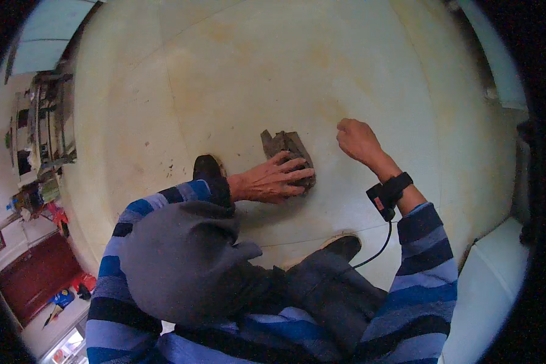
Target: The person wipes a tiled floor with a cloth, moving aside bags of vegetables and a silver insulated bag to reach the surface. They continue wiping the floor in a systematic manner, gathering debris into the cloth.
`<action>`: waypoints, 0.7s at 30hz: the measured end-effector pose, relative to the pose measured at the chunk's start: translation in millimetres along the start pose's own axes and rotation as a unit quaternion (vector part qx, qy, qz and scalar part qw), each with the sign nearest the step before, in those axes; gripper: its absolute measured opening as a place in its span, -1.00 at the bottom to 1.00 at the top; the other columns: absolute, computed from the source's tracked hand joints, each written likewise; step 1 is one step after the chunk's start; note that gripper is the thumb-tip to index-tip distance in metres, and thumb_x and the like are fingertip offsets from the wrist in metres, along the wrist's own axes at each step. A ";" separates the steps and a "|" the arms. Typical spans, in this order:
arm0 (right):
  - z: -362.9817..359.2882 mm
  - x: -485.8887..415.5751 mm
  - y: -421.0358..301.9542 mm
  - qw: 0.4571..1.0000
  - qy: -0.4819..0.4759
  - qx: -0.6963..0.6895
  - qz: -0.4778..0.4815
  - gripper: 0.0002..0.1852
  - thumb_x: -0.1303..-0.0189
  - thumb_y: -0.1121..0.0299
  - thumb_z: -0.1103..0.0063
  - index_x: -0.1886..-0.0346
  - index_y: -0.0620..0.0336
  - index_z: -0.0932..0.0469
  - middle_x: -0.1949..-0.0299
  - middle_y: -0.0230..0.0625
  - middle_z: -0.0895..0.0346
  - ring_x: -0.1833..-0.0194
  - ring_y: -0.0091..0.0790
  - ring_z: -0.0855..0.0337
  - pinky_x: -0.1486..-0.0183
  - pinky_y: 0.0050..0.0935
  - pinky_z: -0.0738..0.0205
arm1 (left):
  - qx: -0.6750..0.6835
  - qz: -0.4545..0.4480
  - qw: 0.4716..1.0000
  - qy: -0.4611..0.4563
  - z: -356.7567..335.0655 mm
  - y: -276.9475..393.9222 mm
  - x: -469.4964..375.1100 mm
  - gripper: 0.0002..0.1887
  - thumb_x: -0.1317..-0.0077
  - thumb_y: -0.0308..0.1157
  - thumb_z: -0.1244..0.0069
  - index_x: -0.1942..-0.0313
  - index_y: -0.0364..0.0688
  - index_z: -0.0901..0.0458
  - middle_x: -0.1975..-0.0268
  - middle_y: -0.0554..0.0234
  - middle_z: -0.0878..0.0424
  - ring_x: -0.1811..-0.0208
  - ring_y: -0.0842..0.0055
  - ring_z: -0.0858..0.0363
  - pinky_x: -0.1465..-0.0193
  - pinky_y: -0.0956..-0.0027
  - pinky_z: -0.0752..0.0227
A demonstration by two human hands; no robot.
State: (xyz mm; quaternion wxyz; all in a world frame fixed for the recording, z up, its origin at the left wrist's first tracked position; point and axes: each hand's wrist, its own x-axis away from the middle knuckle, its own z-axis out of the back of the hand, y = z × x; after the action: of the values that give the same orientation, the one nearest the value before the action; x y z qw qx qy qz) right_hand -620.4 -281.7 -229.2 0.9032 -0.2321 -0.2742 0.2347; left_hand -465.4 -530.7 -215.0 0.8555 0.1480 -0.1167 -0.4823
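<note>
A grey-brown lump, perhaps a folded rag (295, 142), lies on the pale floor (255, 100) in front of me. Its far end has ragged, upturned corners, while its near part is covered by my left hand (277, 177). The fingers of that hand are spread and bent over the lump, gripping it from above. Off to the right, my right hand (357, 139) is held apart from the lump with its fingers curled into a loose fist. Nothing shows in it. A black strapped device (384, 198) with a cable sits on the right wrist.
My dark shoes (208, 168) stand on the floor near the lump. Small dark crumbs (170, 169) are scattered to the left. A cluttered rack (45, 123) lines the left side, with a dark red panel (38, 277) below it. Pale blue-green furniture (493, 268) is at the right.
</note>
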 end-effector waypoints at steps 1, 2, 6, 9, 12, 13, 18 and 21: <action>-18.3 5.8 7.0 1.000 -0.017 0.012 -0.012 -0.77 -0.20 0.35 -0.06 0.20 0.28 -0.62 0.12 0.11 -0.65 0.04 0.27 -0.63 -0.08 0.17 -0.53 | 0.002 -0.007 0.999 -0.038 -8.1 1.4 6.2 -0.47 -0.29 -0.24 -0.13 -0.29 0.25 -0.47 -0.50 0.11 -0.26 -0.43 0.05 -0.32 -0.42 -0.17 -0.24; -25.0 11.7 16.3 0.998 -0.045 0.035 -0.025 -0.76 -0.20 0.35 -0.06 0.17 0.29 -0.61 0.07 0.15 -0.64 0.02 0.28 -0.63 -0.08 0.18 -0.53 | -0.006 -0.005 0.999 -0.045 -12.3 3.8 6.2 -0.47 -0.29 -0.24 -0.11 -0.29 0.25 -0.47 -0.48 0.09 -0.28 -0.42 0.04 -0.33 -0.41 -0.16 -0.25; -56.8 16.3 38.2 0.998 -0.025 0.041 -0.048 -0.73 -0.21 0.36 -0.08 0.10 0.30 -0.60 -0.05 0.25 -0.55 -0.05 0.31 -0.61 -0.12 0.17 -0.55 | 0.024 0.012 0.996 -0.081 -25.6 -4.9 29.0 -0.50 -0.31 -0.27 -0.05 -0.28 0.25 -0.49 -0.37 0.04 -0.37 -0.35 0.01 -0.38 -0.38 -0.14 -0.29; -61.0 13.6 42.1 0.996 -0.039 0.062 -0.041 -0.70 -0.20 0.34 -0.10 0.06 0.28 -0.60 -0.07 0.21 -0.53 -0.08 0.28 -0.62 -0.14 0.13 -0.57 | 0.011 0.051 0.990 -0.132 -16.9 -7.5 64.4 -0.55 -0.33 -0.30 -0.01 -0.24 0.21 -0.54 -0.27 0.02 -0.43 -0.29 0.01 -0.41 -0.35 -0.09 -0.35; -52.6 11.3 35.7 0.992 -0.081 0.079 -0.049 -0.68 -0.21 0.33 -0.13 0.02 0.27 -0.61 -0.08 0.16 -0.54 -0.09 0.21 -0.64 -0.15 0.08 -0.59 | 0.046 0.197 0.962 -0.185 0.0 -7.7 97.8 -0.59 -0.36 -0.35 0.02 -0.21 0.13 -0.59 -0.32 -0.02 -0.42 -0.34 -0.04 -0.39 -0.36 -0.06 -0.39; -49.4 11.3 32.1 0.992 -0.086 0.085 -0.048 -0.67 -0.21 0.32 -0.14 0.00 0.27 -0.61 -0.09 0.14 -0.55 -0.10 0.20 -0.64 -0.14 0.07 -0.60 | 0.013 0.211 0.968 -0.133 4.1 -7.3 106.4 -0.63 -0.34 -0.38 0.02 -0.14 0.10 -0.59 -0.26 -0.01 -0.43 -0.27 -0.01 -0.42 -0.26 -0.02 -0.45; -39.3 14.6 16.0 0.990 -0.092 0.094 -0.051 -0.66 -0.21 0.32 -0.20 0.00 0.28 -0.64 -0.12 0.09 -0.55 -0.13 0.12 -0.65 -0.12 0.00 -0.63 | -0.059 0.356 0.932 -0.032 26.8 -13.0 115.3 -0.73 -0.27 -0.45 -0.06 0.01 -0.05 -0.60 -0.10 0.00 -0.51 -0.06 0.02 -0.58 -0.01 0.02 -0.59; -39.5 15.5 13.6 0.991 -0.085 0.095 -0.051 -0.66 -0.17 0.34 -0.26 0.01 0.30 -0.65 -0.12 0.08 -0.56 -0.14 0.09 -0.65 -0.12 -0.03 -0.63 | -0.009 0.449 0.893 0.037 37.9 -18.3 99.1 -0.69 -0.26 -0.45 -0.12 -0.02 -0.11 -0.56 -0.08 -0.05 -0.54 -0.04 -0.04 -0.62 -0.01 -0.01 -0.60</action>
State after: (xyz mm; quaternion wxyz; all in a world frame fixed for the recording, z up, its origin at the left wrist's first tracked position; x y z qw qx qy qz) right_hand -589.1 -274.0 -259.9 0.9056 -0.1103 -0.3378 0.2316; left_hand -442.6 -630.2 -180.8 0.9860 0.0894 -0.1345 -0.0418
